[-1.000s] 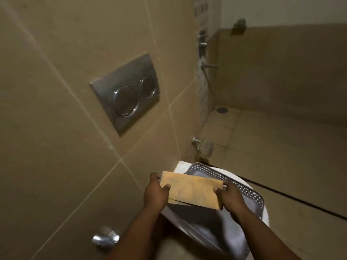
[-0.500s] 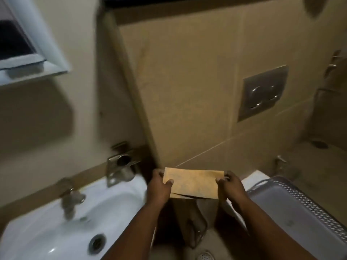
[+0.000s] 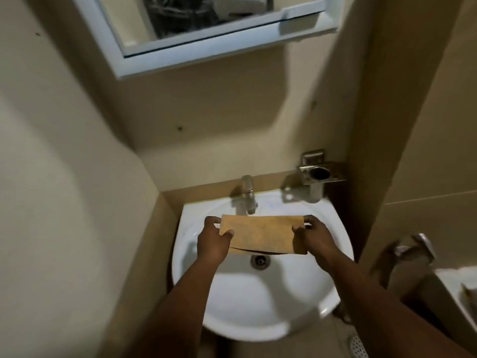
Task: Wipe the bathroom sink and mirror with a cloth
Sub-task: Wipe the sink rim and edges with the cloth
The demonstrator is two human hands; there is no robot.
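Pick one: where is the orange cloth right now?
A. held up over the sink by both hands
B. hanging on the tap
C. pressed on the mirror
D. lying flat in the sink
A: the left hand and the right hand each pinch one end of the folded cloth, stretched above the white sink, in front of the tap and well below the mirror.

Two hands in shot, the left hand (image 3: 213, 241) and the right hand (image 3: 317, 237). One orange cloth (image 3: 260, 235), one white sink (image 3: 258, 301) with one drain (image 3: 260, 261), one tap (image 3: 247, 193), one metal cup holder (image 3: 319, 175), and one mirror (image 3: 206, 16) up top.
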